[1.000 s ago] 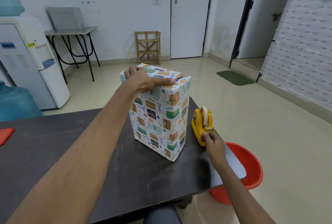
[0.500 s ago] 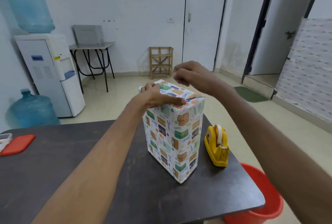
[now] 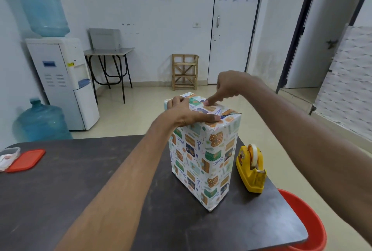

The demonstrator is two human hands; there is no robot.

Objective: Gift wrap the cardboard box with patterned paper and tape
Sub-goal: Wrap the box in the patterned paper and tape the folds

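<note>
Two hands: both are up at the top of the box (image 3: 203,156), neither touching the other.
Left hand (image 3: 187,113): I clamp the top end, thumb laid straight along the near top edge, fingers curled over the far-left edge.
Right hand (image 3: 231,85): my index fingertip (image 3: 207,102) is straight and presses down on the top face; the other fingers are curled in, and I see nothing held in them.
Box position: it stands on the dark table (image 3: 80,190), towards the right side, just beside the tape dispenser (image 3: 250,170) but apart from it.
Box axis: upright on its small end, long axis vertical.
Box facing: one vertical corner points at me, the broad face turned to my left, the narrow face turned towards the dispenser.
Patterned paper (image 3: 191,150): it covers every side I can see; the fold at the right end of the top gapes slightly.
Tape dispenser detail: yellow, a tape roll seated in it, cutter end nearest me, its length running towards me.
Red bucket (image 3: 308,220): on the floor at the table's near right corner, partly hidden; I cannot tell what is inside.
Clear container (image 3: 9,153): at the table's left edge, something white in it, its red lid (image 3: 26,162) lying flat beside it.
Water dispenser (image 3: 64,81): carries an upturned blue bottle (image 3: 42,7); a second blue bottle (image 3: 42,121) stands on the floor beside it.
</note>
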